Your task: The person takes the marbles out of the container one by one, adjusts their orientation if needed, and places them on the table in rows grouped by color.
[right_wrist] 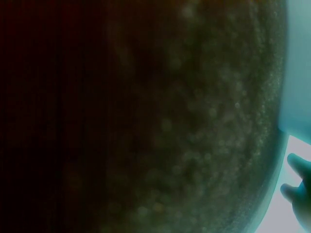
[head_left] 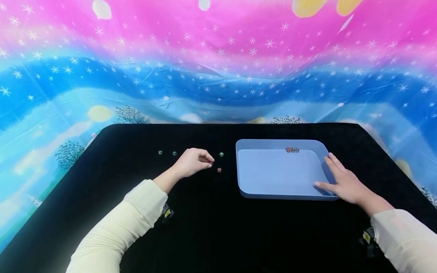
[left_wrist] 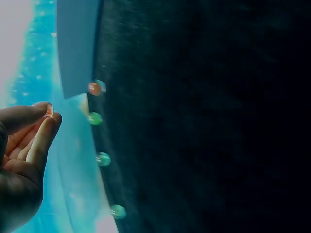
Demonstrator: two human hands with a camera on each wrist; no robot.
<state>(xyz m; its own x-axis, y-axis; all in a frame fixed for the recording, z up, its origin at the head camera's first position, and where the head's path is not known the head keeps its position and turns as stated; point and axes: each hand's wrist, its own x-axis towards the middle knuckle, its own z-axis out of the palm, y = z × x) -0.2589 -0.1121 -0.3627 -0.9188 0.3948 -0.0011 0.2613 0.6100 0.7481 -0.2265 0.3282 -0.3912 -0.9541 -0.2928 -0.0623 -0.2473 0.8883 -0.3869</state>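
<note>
My left hand [head_left: 194,162] pinches a small clear marble [left_wrist: 50,110] with an orange tint between thumb and fingertips, over the black cloth. Close by on the cloth lie a reddish marble [head_left: 219,170] and a green marble [head_left: 221,154]. Two more green marbles, one nearer [head_left: 174,153] and one farther left [head_left: 160,152], lie beyond my left wrist. My right hand [head_left: 348,185] rests on the right rim of a shallow blue-grey tray [head_left: 273,196], fingers extended along the rim and thumb reaching inside. Reddish and greyish marbles [head_left: 292,150] sit in a row by the tray's far wall.
The table [head_left: 218,235] is covered in black cloth. Behind its far edge hangs a pink and blue backdrop [head_left: 218,76] with snowflakes and trees. Dark wrist cameras show under the left sleeve [head_left: 167,212] and the right sleeve [head_left: 368,240].
</note>
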